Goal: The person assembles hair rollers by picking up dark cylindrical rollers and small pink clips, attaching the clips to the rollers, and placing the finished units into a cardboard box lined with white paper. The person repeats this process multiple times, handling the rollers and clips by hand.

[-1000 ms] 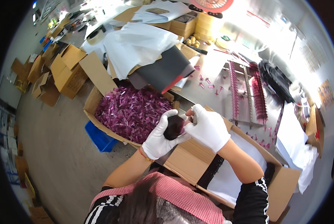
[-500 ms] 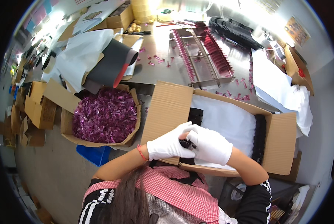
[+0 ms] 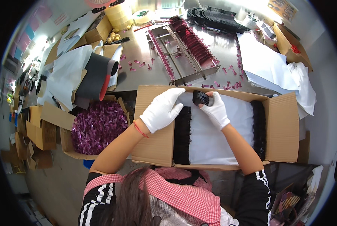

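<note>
Both my hands wear white gloves. Over the far left part of an open cardboard box (image 3: pixel 283 130), my left hand (image 3: pixel 161 110) holds nothing, its thumb apart from its outstretched fingers. My right hand (image 3: pixel 216 112) grips a small stack of thin, glossy black pieces (image 3: pixel 201 98) between thumb and fingers, near the box's far wall. Inside the box, a white sheet (image 3: pixel 217 145) covers the middle. A black row of packed pieces (image 3: pixel 182 139) runs along its left side, and another black row (image 3: pixel 259 128) lines the right.
Left of the box stands a carton heaped with shiny purple pieces (image 3: pixel 100 126). Across the metal table (image 3: pixel 130 81) lie a metal rack with dark red discs (image 3: pixel 191 41), scattered small pink parts, and a long black bundle (image 3: pixel 213 19). White sheets (image 3: pixel 264 64) lie at the right.
My hands, close together before over the box's near left part, have moved away and apart. The right now holds the black stack out plainly; the left has opened. The view has shifted slightly.
</note>
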A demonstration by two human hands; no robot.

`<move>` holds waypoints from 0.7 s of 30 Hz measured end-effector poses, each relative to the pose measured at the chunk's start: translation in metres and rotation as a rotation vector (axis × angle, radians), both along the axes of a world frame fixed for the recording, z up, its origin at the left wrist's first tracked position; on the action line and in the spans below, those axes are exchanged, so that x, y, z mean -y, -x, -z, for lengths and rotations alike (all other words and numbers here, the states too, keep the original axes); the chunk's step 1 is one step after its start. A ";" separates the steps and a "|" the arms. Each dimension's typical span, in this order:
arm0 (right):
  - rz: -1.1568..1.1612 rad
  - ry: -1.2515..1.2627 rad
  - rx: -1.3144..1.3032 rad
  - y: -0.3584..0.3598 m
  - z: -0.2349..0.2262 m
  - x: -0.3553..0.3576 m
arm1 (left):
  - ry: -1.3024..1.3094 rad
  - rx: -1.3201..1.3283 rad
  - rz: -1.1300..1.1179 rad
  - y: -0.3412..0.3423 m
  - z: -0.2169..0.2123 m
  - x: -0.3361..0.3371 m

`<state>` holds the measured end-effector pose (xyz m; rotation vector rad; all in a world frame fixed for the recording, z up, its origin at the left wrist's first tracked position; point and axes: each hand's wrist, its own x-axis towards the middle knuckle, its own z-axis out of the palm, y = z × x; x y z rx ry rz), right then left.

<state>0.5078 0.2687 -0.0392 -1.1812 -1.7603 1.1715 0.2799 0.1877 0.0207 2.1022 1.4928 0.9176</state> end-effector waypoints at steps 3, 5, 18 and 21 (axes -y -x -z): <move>-0.077 0.122 0.114 0.021 0.010 0.002 | -0.068 -0.177 0.044 0.000 0.018 -0.010; -0.191 0.007 0.151 0.027 0.028 -0.001 | -0.148 -0.252 0.068 -0.001 0.026 -0.019; 0.100 -0.090 0.313 0.073 0.048 0.043 | -0.102 -0.497 0.006 -0.014 0.027 -0.035; -0.076 0.014 0.562 0.056 0.001 0.033 | -0.017 -0.487 0.037 -0.012 0.013 -0.030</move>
